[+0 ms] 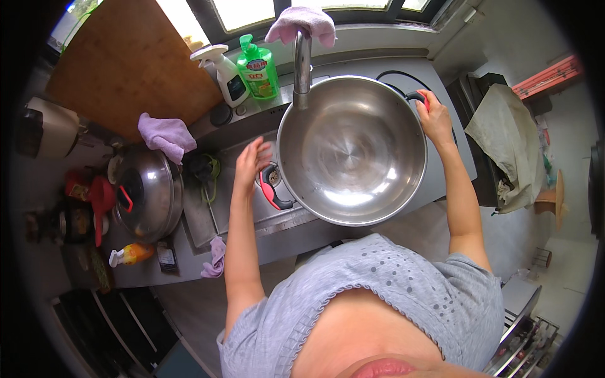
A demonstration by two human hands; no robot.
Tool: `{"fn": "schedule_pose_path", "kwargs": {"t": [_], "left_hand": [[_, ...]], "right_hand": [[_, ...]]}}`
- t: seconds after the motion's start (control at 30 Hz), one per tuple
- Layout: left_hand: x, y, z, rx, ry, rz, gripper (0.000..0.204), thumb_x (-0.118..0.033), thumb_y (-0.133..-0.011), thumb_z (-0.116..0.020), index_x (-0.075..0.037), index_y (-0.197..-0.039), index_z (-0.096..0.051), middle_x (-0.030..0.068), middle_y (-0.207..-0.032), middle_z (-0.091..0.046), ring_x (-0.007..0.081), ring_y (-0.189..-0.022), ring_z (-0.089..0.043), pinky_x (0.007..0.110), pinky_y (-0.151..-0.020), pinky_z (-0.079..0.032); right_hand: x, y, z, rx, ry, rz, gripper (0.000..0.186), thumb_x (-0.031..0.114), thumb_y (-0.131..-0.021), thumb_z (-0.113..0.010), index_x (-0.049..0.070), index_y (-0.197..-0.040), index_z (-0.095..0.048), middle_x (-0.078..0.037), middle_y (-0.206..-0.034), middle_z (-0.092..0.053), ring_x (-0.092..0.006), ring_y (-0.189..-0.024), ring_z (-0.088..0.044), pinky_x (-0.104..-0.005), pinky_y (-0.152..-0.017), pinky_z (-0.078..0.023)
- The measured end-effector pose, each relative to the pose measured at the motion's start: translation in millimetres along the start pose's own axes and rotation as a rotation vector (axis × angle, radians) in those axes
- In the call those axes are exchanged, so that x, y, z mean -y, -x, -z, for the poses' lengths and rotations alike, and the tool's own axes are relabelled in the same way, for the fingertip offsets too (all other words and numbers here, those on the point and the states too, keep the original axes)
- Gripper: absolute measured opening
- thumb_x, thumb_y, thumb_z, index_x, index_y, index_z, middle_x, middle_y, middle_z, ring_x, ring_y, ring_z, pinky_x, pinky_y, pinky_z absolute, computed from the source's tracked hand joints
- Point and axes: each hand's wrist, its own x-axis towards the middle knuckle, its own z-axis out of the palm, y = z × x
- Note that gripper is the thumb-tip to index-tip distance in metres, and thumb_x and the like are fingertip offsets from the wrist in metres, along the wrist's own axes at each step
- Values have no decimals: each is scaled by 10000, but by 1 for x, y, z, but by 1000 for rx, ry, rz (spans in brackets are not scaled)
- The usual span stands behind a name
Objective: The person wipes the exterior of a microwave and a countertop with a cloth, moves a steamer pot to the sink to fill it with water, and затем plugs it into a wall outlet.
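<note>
A large shiny steel wok (353, 151) is tilted so that its bare inside faces me, over the right side of the sink. My right hand (435, 116) is closed around its black and red handle (417, 96) at the far right of the rim. At the left of the rim is a second red and black loop handle (271, 189). My left hand (252, 164) is just beside that handle, apart from it, holding nothing, with its fingers stretched out and a little blurred. The tap (302, 69) rises behind the wok, its spout end close to the rim, with a purple cloth (302, 24) draped over its top.
Left of the sink (211, 220) stand a domed steel lid (148, 195) with a purple cloth (167, 135) on it and an orange bottle (133, 254). A green pump bottle (257, 70), a white spray bottle (225, 75) and a wooden board (129, 69) line the back.
</note>
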Motion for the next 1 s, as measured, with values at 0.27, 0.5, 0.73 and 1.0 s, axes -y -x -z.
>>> {"fn": "schedule_pose_path", "kwargs": {"t": [0.27,0.5,0.73,1.0], "left_hand": [[7,-161,-67,372,90,-38,434,-362,-1007,-437,-66,-1309,-530,24,-1205,-588,101,-1039,-556,272,-891,-456],[-23,-149,-82,405,-91,-25,361,-311,-993,-477,-59,-1235,-568,-1,-1030,-607,75,-899,-556,249,-793,-482],[-23,-139,-71,387,-391,-285,303,-256,-979,-515,-51,-1176,-620,-43,-930,-630,33,-825,-534,210,-736,-463],[9,-102,-46,232,-203,-80,407,-289,-970,-535,-17,-1272,-562,16,-1157,-615,85,-970,-568,244,-840,-469]], "right_hand": [[5,-2,-1,-21,-41,29,286,236,-888,-571,84,-1128,-609,-211,-914,-665,-399,-871,-639,-426,-734,-499],[-7,0,-4,-36,-42,40,283,220,-889,-576,53,-1115,-610,-209,-907,-665,-380,-854,-649,-386,-733,-503],[-4,0,-5,-56,-67,44,267,234,-876,-580,95,-1100,-620,-189,-896,-670,-383,-840,-643,-431,-728,-499],[-4,-3,-10,-76,-67,61,275,254,-873,-586,102,-1098,-631,-175,-919,-677,-374,-862,-647,-417,-746,-504]]}}
